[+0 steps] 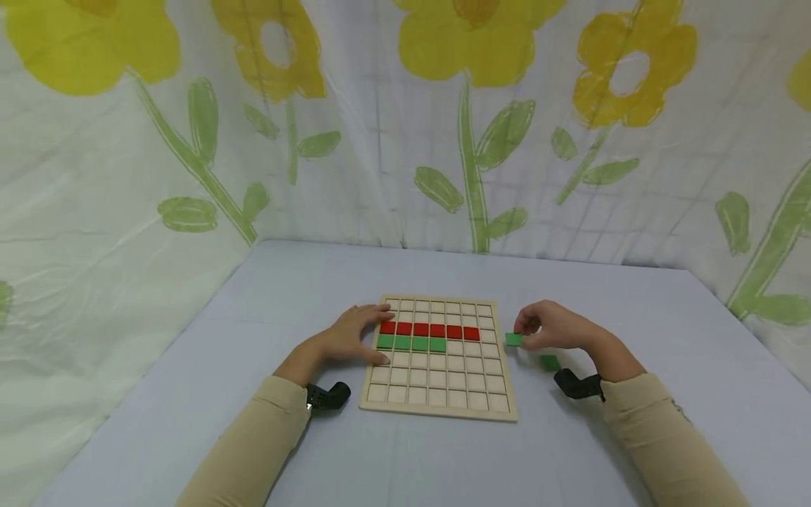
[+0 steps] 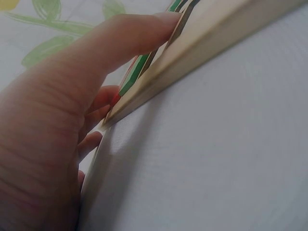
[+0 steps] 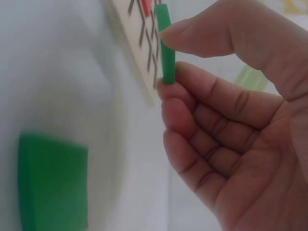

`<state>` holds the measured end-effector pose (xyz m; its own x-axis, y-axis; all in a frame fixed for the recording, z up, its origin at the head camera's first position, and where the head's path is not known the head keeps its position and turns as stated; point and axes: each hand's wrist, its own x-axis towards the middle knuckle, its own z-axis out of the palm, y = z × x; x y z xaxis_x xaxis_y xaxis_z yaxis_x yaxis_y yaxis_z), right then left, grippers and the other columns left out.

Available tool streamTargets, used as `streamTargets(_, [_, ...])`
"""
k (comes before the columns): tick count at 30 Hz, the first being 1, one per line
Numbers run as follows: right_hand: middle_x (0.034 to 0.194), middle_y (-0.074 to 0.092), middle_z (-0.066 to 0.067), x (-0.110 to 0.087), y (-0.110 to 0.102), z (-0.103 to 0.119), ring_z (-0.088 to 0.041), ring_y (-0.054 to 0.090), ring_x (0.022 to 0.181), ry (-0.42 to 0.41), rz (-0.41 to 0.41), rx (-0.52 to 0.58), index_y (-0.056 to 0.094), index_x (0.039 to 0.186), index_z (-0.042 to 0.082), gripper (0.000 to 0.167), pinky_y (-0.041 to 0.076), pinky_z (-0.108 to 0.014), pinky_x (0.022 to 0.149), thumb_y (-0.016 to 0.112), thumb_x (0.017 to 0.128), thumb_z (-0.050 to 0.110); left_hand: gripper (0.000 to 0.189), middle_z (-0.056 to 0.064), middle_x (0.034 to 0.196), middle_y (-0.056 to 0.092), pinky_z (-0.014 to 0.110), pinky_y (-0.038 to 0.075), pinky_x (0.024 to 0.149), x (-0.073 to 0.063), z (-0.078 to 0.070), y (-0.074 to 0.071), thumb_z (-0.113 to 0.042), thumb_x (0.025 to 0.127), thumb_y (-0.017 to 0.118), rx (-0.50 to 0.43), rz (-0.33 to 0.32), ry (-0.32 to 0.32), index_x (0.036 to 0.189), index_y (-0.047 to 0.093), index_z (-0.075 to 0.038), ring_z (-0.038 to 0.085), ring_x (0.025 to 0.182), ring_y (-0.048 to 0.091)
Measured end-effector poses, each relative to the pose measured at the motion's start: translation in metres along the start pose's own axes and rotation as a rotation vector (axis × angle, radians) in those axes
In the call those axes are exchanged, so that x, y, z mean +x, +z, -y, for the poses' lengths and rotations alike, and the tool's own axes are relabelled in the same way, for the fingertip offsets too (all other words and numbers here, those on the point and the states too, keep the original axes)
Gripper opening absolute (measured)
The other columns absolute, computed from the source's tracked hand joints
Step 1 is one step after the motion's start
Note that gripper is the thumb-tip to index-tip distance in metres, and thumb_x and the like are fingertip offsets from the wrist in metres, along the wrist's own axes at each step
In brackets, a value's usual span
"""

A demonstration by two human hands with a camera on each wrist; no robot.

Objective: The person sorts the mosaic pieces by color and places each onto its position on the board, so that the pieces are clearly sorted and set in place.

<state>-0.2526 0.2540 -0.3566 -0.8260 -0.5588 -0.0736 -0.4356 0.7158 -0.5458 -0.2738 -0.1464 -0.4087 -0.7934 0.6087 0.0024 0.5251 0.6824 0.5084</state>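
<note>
A wooden grid board (image 1: 437, 412) lies flat on the table, with a row of several red tiles (image 1: 421, 329) and, just below it, a row of several green tiles (image 1: 419, 343) starting at the left side. My left hand (image 1: 345, 336) rests at the board's left edge, thumb and fingers spread apart and touching its frame and cells; the thumb (image 2: 139, 33) lies over the edge in the left wrist view. Right of the board, my right hand (image 1: 557, 327) pinches a green square tile (image 3: 167, 53) between thumb and fingers. Another green tile (image 3: 55, 183) lies on the table below that hand.
A pale cloth covers the table (image 1: 304, 282). Behind it hangs a white curtain (image 1: 374, 162) painted with yellow flowers. A black wrist device (image 1: 328, 396) sits on the left wrist, and a similar device (image 1: 576, 384) on the right.
</note>
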Motion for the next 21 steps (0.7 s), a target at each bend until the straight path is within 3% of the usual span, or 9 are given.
streamTargets(21, [0.086,0.063,-0.004,0.035,0.018,0.034,-0.012,0.054,0.077,-0.049,0.032,0.013,0.065,0.088,0.005,0.015,0.049,-0.027,0.069,0.068,0.074,0.007,0.085,0.003,0.155,0.024,0.047,0.005,0.119,0.000,0.000,0.001,-0.048,0.073,0.072,-0.003,-0.004,0.000,0.144,0.036,-0.019,0.027,0.143,0.017])
